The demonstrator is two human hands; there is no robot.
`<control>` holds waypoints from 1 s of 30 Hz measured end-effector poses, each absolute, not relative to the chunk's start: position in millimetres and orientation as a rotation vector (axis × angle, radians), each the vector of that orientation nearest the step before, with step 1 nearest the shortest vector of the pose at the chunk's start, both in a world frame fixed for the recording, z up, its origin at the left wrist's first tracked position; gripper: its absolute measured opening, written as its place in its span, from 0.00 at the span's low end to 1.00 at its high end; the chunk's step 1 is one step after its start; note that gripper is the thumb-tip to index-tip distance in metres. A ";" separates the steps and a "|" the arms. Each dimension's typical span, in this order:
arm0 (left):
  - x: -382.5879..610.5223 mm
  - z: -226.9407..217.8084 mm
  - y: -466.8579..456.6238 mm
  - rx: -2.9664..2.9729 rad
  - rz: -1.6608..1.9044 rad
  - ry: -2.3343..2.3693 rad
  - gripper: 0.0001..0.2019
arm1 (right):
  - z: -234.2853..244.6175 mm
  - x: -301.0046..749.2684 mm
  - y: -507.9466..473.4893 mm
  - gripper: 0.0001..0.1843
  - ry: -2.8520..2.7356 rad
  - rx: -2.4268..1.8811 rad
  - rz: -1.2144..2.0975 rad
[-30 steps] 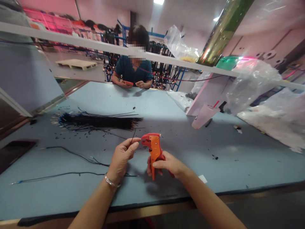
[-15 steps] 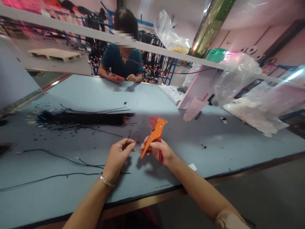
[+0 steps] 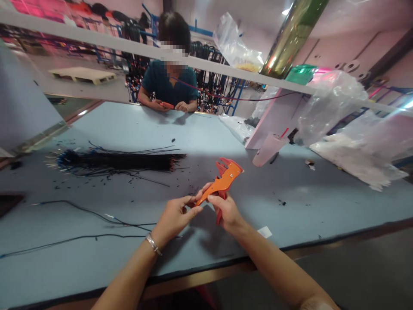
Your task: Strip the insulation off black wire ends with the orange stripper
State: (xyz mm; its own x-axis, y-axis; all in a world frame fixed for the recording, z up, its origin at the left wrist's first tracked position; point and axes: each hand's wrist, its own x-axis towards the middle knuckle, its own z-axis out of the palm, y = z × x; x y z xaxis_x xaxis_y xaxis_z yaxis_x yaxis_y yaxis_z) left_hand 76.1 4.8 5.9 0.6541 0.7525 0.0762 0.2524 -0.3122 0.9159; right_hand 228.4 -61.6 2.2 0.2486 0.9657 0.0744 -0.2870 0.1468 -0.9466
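Observation:
A wire stripper [image 3: 222, 183] with an orange body and red jaws and lever is held in my right hand [image 3: 229, 213]. Its head points up and to the right, tilted over the table. My left hand [image 3: 176, 217] is closed, thumb and fingers pinched at the lower end of the orange handle. Whether a wire is also between those fingers is hidden. Several loose black wires [image 3: 80, 209] lie left of my left wrist, some running behind it. Beyond my hands a thick bundle of black wires [image 3: 129, 162] lies across the table, with blue and pale tips at its left end.
Black scraps lie around the bundle on the grey-blue table [image 3: 200, 133]. Across it sits a co-worker [image 3: 174, 84] holding a red tool. A translucent cup [image 3: 269, 148] hangs tilted by a white panel [image 3: 269, 116]. Plastic bags [image 3: 364, 159] lie at right; a white label [image 3: 264, 232] is near my right forearm.
My left hand has come right to the handle's end, and the short wire it pinched no longer shows. The wire stripper has tilted further to the right in my right hand.

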 end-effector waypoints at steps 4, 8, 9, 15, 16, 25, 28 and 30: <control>77.6 -0.5 2.1 1.943 0.637 0.758 0.17 | 1.0 226.1 -63.5 0.17 -0.907 -0.911 1.130; 79.3 -12.7 -2.0 2.156 0.773 0.800 0.17 | -2.2 217.2 -64.0 0.36 -0.865 -0.784 1.236; 79.3 -15.6 -2.9 2.211 0.815 0.817 0.16 | -3.2 214.7 -64.1 0.39 -0.835 -0.761 1.275; 79.7 -23.4 -5.3 2.396 0.985 0.814 0.15 | -7.5 207.9 -66.9 0.35 -0.740 -0.667 1.347; 80.2 -23.3 -5.1 2.400 0.987 0.787 0.15 | -7.4 209.2 -67.4 0.34 -0.758 -0.670 1.337; 71.6 -9.3 9.7 2.209 0.737 1.114 0.18 | 1.9 259.6 -68.0 0.34 -0.778 -0.808 1.197; 62.7 -3.1 16.5 2.103 0.743 1.314 0.19 | -0.9 270.9 -67.0 0.36 -0.788 -0.994 1.179; 57.9 -0.9 19.7 2.075 0.776 1.375 0.17 | -3.6 271.4 -67.6 0.36 -0.868 -1.144 1.166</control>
